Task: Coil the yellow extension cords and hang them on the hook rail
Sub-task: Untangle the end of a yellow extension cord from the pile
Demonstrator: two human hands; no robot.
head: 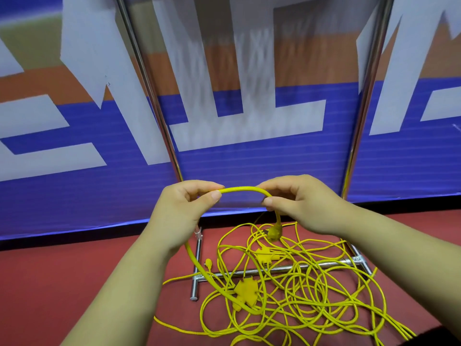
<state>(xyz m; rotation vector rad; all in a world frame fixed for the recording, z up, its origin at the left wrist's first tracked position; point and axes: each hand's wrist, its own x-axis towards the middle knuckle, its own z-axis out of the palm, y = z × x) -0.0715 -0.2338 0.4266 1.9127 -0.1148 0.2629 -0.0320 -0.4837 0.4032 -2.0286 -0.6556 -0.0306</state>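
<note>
Several yellow extension cords [294, 285] tangled on floor [74, 283] across metal stand base [197, 270]; one end arched between left hand [179, 211] and right hand [306, 206], both pinching it thumb-to-fingers, plug [274, 232] dangling below. Likely step: starting first coil. Next: draw slack free of tangle. Hook rail not in view; cord count unclear

The scene is lit brightly and evenly. The middle of the banner [252, 58] is smeared by blur, while the left hand [184, 208], the right hand [306, 203] and the yellow cord [242, 189] are shown sharp. The metal poles [146, 78] are tilted by the wide lens, and thin shine is seen along them. Faint shadows are cast on the red floor [62, 270].
</note>
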